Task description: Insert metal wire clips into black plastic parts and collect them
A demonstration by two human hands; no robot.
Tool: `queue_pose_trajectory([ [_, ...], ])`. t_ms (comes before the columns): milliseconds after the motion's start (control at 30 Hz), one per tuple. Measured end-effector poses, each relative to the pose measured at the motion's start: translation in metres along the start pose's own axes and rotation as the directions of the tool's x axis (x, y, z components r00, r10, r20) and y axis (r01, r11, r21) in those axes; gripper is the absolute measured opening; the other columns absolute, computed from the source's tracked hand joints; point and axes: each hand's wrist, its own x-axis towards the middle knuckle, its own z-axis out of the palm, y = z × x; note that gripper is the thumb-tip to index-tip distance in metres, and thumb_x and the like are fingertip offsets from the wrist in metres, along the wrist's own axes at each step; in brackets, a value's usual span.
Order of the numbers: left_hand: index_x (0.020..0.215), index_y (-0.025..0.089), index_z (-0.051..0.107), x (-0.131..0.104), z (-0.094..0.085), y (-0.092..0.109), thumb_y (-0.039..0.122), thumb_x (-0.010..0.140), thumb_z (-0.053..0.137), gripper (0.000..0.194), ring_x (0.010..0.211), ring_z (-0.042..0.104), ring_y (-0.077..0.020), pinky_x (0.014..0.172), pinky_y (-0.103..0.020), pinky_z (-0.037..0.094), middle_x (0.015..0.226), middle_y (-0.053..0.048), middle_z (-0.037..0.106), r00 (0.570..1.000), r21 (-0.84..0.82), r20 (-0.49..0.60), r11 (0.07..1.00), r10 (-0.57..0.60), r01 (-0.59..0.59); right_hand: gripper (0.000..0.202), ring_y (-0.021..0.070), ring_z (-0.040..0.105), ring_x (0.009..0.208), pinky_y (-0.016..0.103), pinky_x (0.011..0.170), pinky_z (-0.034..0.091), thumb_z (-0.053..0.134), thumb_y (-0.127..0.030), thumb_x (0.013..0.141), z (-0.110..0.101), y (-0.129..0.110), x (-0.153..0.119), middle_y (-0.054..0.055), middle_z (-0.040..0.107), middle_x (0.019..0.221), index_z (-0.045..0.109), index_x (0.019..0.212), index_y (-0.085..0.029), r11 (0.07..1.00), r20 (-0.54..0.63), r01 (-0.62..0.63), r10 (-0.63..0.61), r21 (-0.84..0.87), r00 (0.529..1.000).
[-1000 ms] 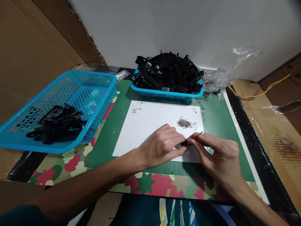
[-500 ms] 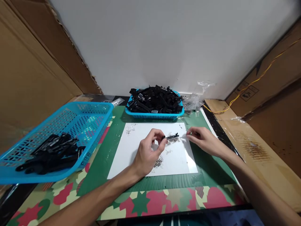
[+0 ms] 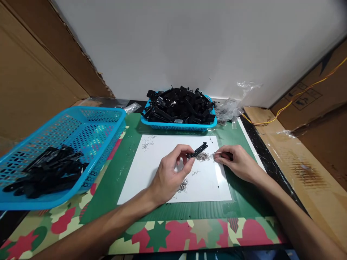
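Between thumb and fingers, my left hand (image 3: 173,173) grips one end of a slim black plastic part (image 3: 199,149), its far end tilted up to the right. My right hand (image 3: 235,159) is pinched together at the right edge of the white sheet (image 3: 151,173); what its fingertips hold, if anything, is too small to name. Small metal pieces lie in a pile (image 3: 202,156) between the hands. Another pile (image 3: 183,185) is beside my left hand, and a few pieces (image 3: 147,144) are scattered at the sheet's upper left.
A blue basket (image 3: 179,126) heaped with black parts stands behind the sheet. At left, a larger blue basket (image 3: 105,144) holds more black parts. Clear plastic bags (image 3: 229,109) and a yellow wire (image 3: 284,107) lie at the back right. Cardboard stands on both sides.
The black part's far end has tilted further upward in my left hand. My right hand's fingertips have come closer together beside the pile. The camera view has shifted slightly.
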Motion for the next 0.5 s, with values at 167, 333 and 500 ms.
queue_pose_trajectory([
  [167, 0.125, 0.023, 0.071, 0.0007, -0.0009, 0.0002, 0.027, 0.108, 0.055, 0.024, 0.095, 0.061, -0.0157, 0.081, -0.03, 0.05, 0.113, -0.006, 0.068, 0.997, -0.024, 0.072, 0.999, 0.04, -0.038, 0.017, 0.0184, 0.067, 0.075, 0.031, 0.071, 0.047, 0.06, -0.026, 0.098, -0.0005, -0.0045, -0.0028, 0.005, 0.075, 0.085, 0.07, 0.088, -0.016, 1.0, 0.021, -0.02, 0.019, 0.012, 1.0],
  [333, 0.128, 0.025, 0.072, 0.0002, -0.0003, -0.0014, 0.025, 0.11, 0.05, 0.029, 0.099, 0.062, -0.0156, 0.086, -0.031, 0.054, 0.116, -0.007, 0.063, 0.994, -0.03, 0.095, 0.998, 0.061, -0.058, 0.017, 0.0216, 0.07, 0.086, 0.032, 0.076, 0.049, 0.061, -0.03, 0.099, -0.0011, -0.0041, -0.0048, 0.009, 0.077, 0.095, 0.069, 0.094, -0.016, 0.994, 0.023, -0.044, 0.042, 0.101, 0.999],
  [500, 0.121, 0.022, 0.072, -0.0009, 0.0008, -0.0026, 0.026, 0.11, 0.047, 0.028, 0.101, 0.062, -0.0164, 0.082, -0.029, 0.057, 0.116, -0.008, 0.06, 0.993, -0.03, 0.104, 0.998, 0.063, -0.06, 0.018, 0.018, 0.055, 0.067, 0.031, 0.063, 0.039, 0.067, -0.034, 0.096, 0.0003, -0.0048, -0.0033, 0.003, 0.069, 0.078, 0.074, 0.096, -0.018, 0.999, 0.003, -0.037, 0.037, -0.027, 0.999],
])
